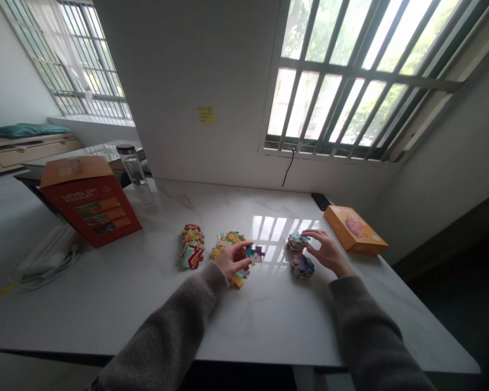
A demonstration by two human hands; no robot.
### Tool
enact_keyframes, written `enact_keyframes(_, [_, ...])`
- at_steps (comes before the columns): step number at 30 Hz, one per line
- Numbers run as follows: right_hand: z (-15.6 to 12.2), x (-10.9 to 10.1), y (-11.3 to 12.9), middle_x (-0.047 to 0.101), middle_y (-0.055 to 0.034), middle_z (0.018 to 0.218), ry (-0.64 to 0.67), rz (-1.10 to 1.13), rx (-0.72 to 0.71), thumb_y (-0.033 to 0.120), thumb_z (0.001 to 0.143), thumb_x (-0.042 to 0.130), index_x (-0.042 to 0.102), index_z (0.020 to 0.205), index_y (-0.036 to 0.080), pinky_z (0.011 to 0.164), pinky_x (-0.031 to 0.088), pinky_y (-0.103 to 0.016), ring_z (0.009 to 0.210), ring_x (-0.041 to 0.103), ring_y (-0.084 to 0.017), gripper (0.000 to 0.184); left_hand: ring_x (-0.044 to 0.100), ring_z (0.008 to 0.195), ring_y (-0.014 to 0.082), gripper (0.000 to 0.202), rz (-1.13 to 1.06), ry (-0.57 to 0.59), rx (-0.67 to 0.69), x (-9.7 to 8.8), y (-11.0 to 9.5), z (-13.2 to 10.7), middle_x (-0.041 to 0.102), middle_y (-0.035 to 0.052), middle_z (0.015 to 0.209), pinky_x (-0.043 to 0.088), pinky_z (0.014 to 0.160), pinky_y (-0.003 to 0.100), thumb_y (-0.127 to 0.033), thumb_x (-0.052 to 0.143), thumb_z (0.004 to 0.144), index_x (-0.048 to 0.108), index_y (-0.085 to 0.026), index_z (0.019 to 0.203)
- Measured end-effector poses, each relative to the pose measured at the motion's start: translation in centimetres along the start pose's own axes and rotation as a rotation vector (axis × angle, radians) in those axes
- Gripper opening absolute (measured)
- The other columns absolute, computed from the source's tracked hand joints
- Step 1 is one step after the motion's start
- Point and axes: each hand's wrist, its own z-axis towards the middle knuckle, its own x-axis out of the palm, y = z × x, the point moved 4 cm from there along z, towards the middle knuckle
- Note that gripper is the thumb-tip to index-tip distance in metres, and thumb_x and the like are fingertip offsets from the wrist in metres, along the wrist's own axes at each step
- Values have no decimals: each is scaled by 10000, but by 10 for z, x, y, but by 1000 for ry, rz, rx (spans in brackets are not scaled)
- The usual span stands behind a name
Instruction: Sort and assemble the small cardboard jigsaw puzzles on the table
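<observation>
Red box [92,202] — “LEVEL UP! PUZZLES” — piece [256,254] in left hand [230,260]

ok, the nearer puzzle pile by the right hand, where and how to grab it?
Probably pinch the nearer pile by its left and right sides, coming from the front: the other pile, with the right hand at it, sits just behind. The nearer one is a stack of separate pieces with jagged, uneven edges, so squeeze lightly.
</observation>
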Motion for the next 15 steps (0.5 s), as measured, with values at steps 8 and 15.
enact_keyframes(8, [-1, 17, -7, 690, -92, 1167, 80, 32, 33, 194, 807, 591, 706, 1031, 224, 973, 485, -459, 1117, 585, -269, 254, 638, 605, 133, 652, 2, 13, -18, 1, 0, -1, 584, -29, 719, 538, 635, 285, -379, 790, 738, 553, -138, 1295])
enact_keyframes(15, [3, 7, 24, 635, -93, 1269, -112, -87, 1, 167, 821, 570, 709, 1023, 246, 1018, 422, -557, 1176, 529, -311, 257, 605, 607, 118, 628, 41, -13, -2, 2, -4, -1, 557, -37, 725, 524, 619, 265, -360, 768, 748, 550, -157, 1300])
